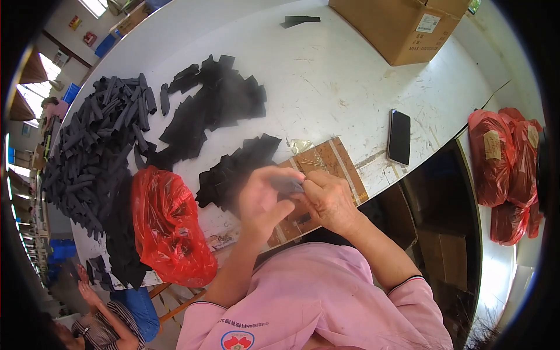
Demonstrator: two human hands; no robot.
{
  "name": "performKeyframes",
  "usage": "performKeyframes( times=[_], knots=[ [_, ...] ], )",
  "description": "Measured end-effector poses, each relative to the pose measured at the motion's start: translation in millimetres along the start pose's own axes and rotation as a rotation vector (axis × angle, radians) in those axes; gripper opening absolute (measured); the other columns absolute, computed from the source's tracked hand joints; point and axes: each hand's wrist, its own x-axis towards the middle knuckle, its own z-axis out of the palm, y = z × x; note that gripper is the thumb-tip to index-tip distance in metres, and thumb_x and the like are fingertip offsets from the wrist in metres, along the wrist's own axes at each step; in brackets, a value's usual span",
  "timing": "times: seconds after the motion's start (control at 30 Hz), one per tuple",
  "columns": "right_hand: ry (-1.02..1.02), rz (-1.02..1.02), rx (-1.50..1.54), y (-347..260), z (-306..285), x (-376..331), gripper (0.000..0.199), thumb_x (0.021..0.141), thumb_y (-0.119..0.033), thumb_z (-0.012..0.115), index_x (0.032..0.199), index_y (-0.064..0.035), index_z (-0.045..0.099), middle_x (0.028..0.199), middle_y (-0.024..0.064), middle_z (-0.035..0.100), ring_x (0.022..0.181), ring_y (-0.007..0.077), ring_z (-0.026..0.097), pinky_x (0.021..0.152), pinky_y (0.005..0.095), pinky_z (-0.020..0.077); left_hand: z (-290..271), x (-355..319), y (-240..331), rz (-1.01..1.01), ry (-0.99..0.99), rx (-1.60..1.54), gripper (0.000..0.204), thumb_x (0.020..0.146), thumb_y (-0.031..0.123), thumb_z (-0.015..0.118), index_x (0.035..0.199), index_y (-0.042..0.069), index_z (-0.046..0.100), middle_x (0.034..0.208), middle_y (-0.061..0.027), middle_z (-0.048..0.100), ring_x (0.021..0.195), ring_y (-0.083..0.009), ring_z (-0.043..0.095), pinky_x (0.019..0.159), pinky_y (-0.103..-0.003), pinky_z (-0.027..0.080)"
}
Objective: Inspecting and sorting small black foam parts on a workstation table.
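My right hand (pixel 331 201) is closed in a pinch on a small dark grey fabric piece (pixel 286 185). Close against it, my left hand (pixel 261 197) is blurred, with its thumb and fingers spread apart around the piece. Below both hands lies a brown board (pixel 341 160) with pale strips and some thin pin-like bits on it. Just beyond my left hand is a small pile of flat black fabric pieces (pixel 248 160). Whether the left fingertips touch the held piece is hard to see.
Rolled dark grey pieces (pixel 87 151) form a big heap at left. Near them are more flat black pieces (pixel 216 102) and a red plastic bag (pixel 166 227). A phone (pixel 399 137) lies right; a cardboard box (pixel 396 29) stands behind. Red bags (pixel 496 157) sit far right. Another person (pixel 105 315) works lower left.
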Motion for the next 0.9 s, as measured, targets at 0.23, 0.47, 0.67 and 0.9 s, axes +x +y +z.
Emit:
performKeyframes(
  times=[0.23, 0.47, 0.67, 0.9],
  knots=[
    [0.003, -0.09, 0.149, 10.5, -2.7, -7.0, 0.015, 0.065, -0.009, 0.062, 0.062, -0.005, 0.047, 0.061, 0.0069, 0.045, 0.057, 0.0229, 0.05, 0.047, 0.0335, 0.041, 9.7, 19.2, 17.6, -0.058, -0.134, 0.608, 0.016, 0.064, 0.001, 0.071, 0.067, 0.0, 0.055, 0.068, -0.005, 0.054, 0.065, -0.0119, 0.051, 0.058, -0.024, 0.04],
    [-0.052, -0.02, 0.18, 11.3, -8.5, -2.3, 0.01, 0.067, -0.009, 0.059, 0.066, -0.0051, 0.05, 0.063, 0.0085, 0.049, 0.06, 0.0259, 0.052, 0.049, 0.0354, 0.0423, 15.4, 23.6, 24.6, 0.008, -0.13, 0.727, 0.016, 0.062, -0.001, 0.071, 0.066, 0.001, 0.056, 0.064, -0.0036, 0.053, 0.058, -0.0094, 0.048, 0.053, -0.022, 0.038],
    [-0.094, 0.007, 0.244, 26.8, 10.1, -11.1, 0.012, 0.066, -0.01, 0.06, 0.071, -0.0039, 0.051, 0.066, 0.0093, 0.051, 0.062, 0.0262, 0.053, 0.051, 0.0357, 0.0438, 5.4, 18.6, 7.2, 0.139, -0.134, 0.817, 0.014, 0.065, -0.003, 0.068, 0.073, -0.001, 0.056, 0.069, -0.0058, 0.055, 0.063, -0.0107, 0.051, 0.056, -0.022, 0.041],
    [-0.097, -0.028, 0.13, 5.2, -13.9, 8.9, 0.015, 0.07, -0.013, 0.061, 0.07, -0.0033, 0.05, 0.066, 0.0089, 0.051, 0.061, 0.0257, 0.053, 0.05, 0.0348, 0.0435, 5.9, 4.4, 12.3, 0.11, 0.098, 0.062, 0.012, 0.077, 0.008, 0.06, 0.085, -0.001, 0.058, 0.083, -0.013, 0.058, 0.078, -0.0207, 0.054, 0.072, -0.031, 0.043]
  ],
)
